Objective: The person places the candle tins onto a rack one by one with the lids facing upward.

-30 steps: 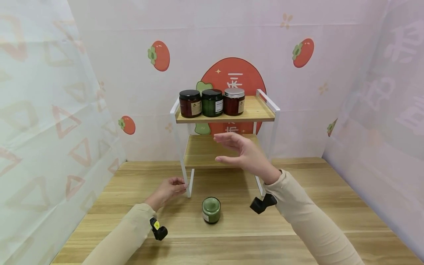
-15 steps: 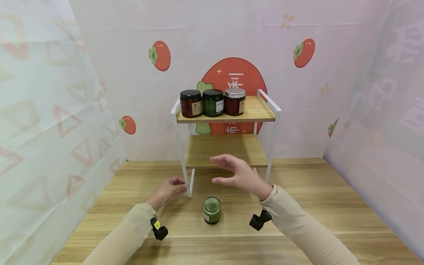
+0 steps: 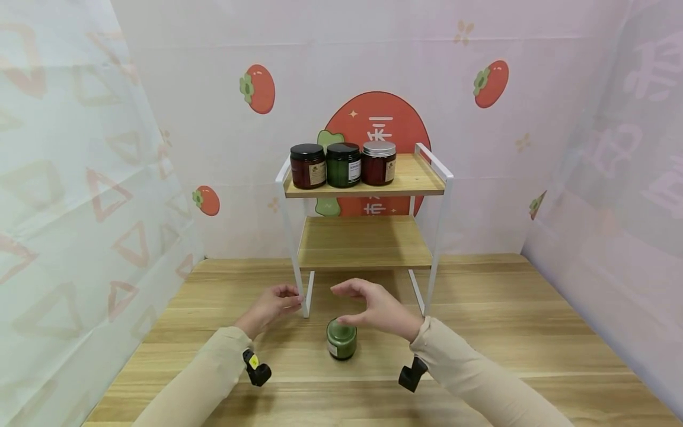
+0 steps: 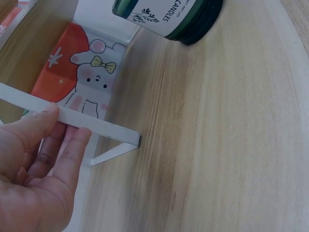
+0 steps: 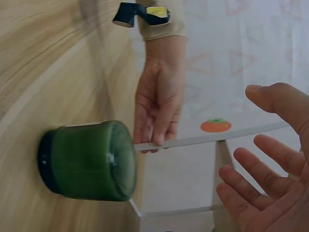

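A green glass candle jar [image 3: 341, 345] stands upside down on the wooden table, its dark lid underneath. The right wrist view shows the jar [image 5: 89, 162] with its glass base up, and its label reads CANDLES in the left wrist view. My right hand [image 3: 376, 309] hovers just over and behind the jar, thumb and fingers spread apart and holding nothing. To the left, my left hand [image 3: 270, 311] pinches the front left leg of a two-tier white-framed shelf rack [image 3: 363, 240] between thumb and fingers. The left wrist view shows that leg [image 4: 104, 126] in the grip.
On the rack's top board sit a dark red jar [image 3: 308, 169] with a black lid, a green jar [image 3: 343, 167] with a black lid, and a dark red jar [image 3: 378, 165] with a silver lid. Printed cloth walls [image 3: 224, 130] surround the table.
My right hand has come down from in front of the rack's lower board to just above the upside-down candle jar. The left hand keeps its grip on the leg.
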Motion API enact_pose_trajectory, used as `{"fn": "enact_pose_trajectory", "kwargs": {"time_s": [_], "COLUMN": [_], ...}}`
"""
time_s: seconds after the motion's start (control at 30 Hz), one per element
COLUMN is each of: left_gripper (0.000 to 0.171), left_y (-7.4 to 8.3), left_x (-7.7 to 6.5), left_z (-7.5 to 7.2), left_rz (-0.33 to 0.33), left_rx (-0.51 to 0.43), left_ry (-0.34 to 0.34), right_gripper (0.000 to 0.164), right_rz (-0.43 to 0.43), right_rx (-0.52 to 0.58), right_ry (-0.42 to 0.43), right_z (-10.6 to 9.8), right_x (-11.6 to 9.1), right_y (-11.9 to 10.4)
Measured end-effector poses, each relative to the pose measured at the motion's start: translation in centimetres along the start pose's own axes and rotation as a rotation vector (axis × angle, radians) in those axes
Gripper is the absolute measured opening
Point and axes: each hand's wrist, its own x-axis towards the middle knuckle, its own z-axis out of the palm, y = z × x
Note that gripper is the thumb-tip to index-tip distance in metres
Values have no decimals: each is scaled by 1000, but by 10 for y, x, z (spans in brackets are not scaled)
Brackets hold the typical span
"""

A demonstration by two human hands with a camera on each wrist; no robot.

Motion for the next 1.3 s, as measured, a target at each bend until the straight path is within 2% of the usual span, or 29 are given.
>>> {"fn": "enact_pose_trajectory", "kwargs": {"time_s": [0.23, 0.5, 1.07, 1.3], "left_gripper": [9, 11, 16, 18], "left_y": [-1, 0, 3, 4], "left_x": [0, -1, -4, -4], "left_z": [0, -1, 1, 3], "left_rz": [3, 7, -10, -29], "left_rx": [-10, -2, -21, -15], "left_ry": [-7, -12, -8, 20], "right_gripper": [52, 53, 61, 67], "right_rz": [60, 89, 116, 150], "right_rx": [3, -14, -50, -33], "right_ry": [-21, -43, -75, -90], "right_z": [12, 23, 31, 35], "right_x": [-4, -5, -6, -6], "right_y": [17, 35, 52, 56]}}
